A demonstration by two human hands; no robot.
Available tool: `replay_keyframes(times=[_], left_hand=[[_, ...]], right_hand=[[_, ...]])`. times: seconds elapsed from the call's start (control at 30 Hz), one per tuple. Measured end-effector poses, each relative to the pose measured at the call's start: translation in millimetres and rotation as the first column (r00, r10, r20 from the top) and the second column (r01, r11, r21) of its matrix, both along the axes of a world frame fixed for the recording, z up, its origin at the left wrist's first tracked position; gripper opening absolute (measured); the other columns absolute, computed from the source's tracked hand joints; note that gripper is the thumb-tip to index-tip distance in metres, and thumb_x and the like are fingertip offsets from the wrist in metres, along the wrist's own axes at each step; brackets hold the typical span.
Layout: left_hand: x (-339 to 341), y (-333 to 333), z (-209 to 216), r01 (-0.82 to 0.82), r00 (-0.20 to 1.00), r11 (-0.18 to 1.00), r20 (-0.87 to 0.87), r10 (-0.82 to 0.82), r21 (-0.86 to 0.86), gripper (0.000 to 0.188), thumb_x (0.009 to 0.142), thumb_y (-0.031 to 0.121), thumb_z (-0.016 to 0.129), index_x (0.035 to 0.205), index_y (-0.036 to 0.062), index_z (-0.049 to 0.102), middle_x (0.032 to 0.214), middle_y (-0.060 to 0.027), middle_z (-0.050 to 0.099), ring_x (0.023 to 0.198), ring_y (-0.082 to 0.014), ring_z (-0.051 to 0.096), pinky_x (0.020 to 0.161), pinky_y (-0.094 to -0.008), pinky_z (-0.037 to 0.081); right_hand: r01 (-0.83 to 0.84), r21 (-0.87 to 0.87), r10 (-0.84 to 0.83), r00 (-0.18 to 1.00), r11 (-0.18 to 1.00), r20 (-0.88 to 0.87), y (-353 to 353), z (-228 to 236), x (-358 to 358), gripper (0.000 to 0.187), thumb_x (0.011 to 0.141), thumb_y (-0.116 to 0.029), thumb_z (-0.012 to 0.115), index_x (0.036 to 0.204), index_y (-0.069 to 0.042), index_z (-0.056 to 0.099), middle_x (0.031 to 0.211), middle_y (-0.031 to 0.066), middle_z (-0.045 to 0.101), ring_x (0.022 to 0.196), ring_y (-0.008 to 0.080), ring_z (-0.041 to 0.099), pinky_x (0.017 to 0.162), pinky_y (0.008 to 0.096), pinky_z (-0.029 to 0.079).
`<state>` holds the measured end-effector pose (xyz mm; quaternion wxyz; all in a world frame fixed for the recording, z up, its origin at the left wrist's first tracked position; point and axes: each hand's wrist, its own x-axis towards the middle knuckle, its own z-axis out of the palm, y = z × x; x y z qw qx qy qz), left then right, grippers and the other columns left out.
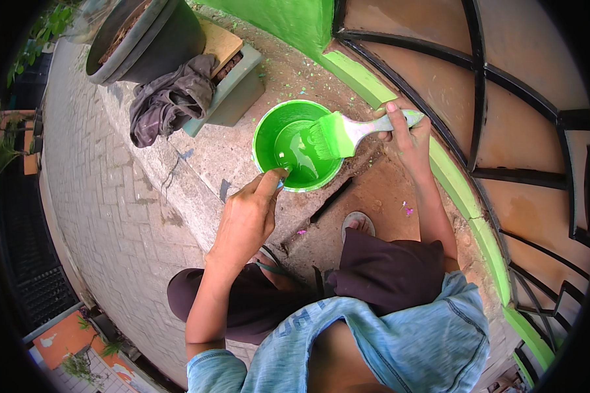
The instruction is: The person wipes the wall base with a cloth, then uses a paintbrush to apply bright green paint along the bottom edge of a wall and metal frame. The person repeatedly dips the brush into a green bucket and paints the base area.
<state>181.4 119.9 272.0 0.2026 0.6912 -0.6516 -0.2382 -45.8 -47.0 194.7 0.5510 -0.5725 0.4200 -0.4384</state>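
1. head view: i see my left hand (246, 219) gripping the near rim of the green paint can (269, 128), thumb hooked over the edge, fingers clenched on the can's outer wall.
2. the can stands on the speckled concrete ledge (216, 154), close to the ledge's far side where the green painted curb (367, 82) runs; wet green paint pools in its bottom.
3. my right hand (406, 134) is closed around the pale handle of the paintbrush (347, 134). the bristles are loaded with green and lie across the can's right rim, over the paint.
4. to the left of the can on the ledge sits a grey-green rectangular planter (239, 88) with a crumpled dark cloth (170, 101) draped on its left end.
5. a big dark round pot (154, 33) stands behind the cloth, at the ledge's far left.
6. a black metal railing (478, 98) curves along the right, beyond the curb.
7. grey paving bricks (105, 216) lie below the ledge's left edge.
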Motion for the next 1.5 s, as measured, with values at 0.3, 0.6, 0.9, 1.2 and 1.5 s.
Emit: replay_keyframes(times=[0.3,0.6,0.9,1.2,1.5], left_hand=[[-9,-6,-4,0.063,0.987,0.998,-0.149,-0.064,-0.009,0.033,0.088,-0.006,0.057,0.119,0.0055,0.056,0.104,-0.0236,0.066,0.088,-0.0443,0.065,0.071,-0.0482,0.053],[8,-20,-8,-0.062,0.993,0.998,-0.098,0.059,-0.029,0.023,0.091,-0.001,0.062,0.114,0.0035,0.059,0.098,-0.0226,0.068,0.084,-0.0424,0.067,0.068,-0.0440,0.053],[22,-27,-9,-0.140,0.986,0.979,0.072,0.151,-0.146,0.025,0.092,-0.002,0.060,0.116,0.0040,0.060,0.097,-0.0229,0.068,0.082,-0.0413,0.068,0.066,-0.0430,0.053],[7,-27,-27,-0.199,0.980,0.969,-0.037,0.195,-0.150,0.027,0.091,-0.002,0.060,0.117,0.0051,0.061,0.095,-0.0219,0.069,0.079,-0.0376,0.070,0.066,-0.0424,0.054],[1,-3,-16,-0.162,0.987,0.975,-0.046,0.157,-0.152,0.027,0.090,-0.003,0.062,0.116,0.0054,0.063,0.090,-0.0224,0.069,0.079,-0.0361,0.071,0.066,-0.0385,0.053]], right_hand=[[0.006,-0.039,-0.006,1.000,0.999,-0.005,-6,-8,-2,0.034,0.102,-0.028,0.057,0.087,-0.001,0.070,0.068,0.0009,0.065,0.058,0.0037,0.055,0.052,0.0202,0.042],[-0.003,-0.016,0.003,1.000,1.000,0.006,-9,-12,2,0.034,0.102,-0.029,0.057,0.086,-0.001,0.070,0.069,0.0011,0.064,0.058,0.0044,0.055,0.053,0.0205,0.042],[-0.041,-0.007,0.041,0.999,0.999,0.000,-10,-13,4,0.030,0.101,-0.026,0.060,0.087,0.000,0.068,0.069,0.0012,0.065,0.059,0.0045,0.056,0.053,0.0200,0.043],[-0.142,-0.225,0.088,0.968,0.964,-0.235,0,-12,9,0.020,0.093,-0.021,0.071,0.089,-0.001,0.068,0.068,-0.0025,0.062,0.063,0.0026,0.052,0.055,0.0216,0.040],[-0.159,-0.149,0.117,0.960,0.976,-0.255,5,4,5,0.018,0.092,-0.017,0.072,0.090,0.000,0.070,0.074,0.0050,0.067,0.070,0.0064,0.058,0.063,0.0256,0.047]])
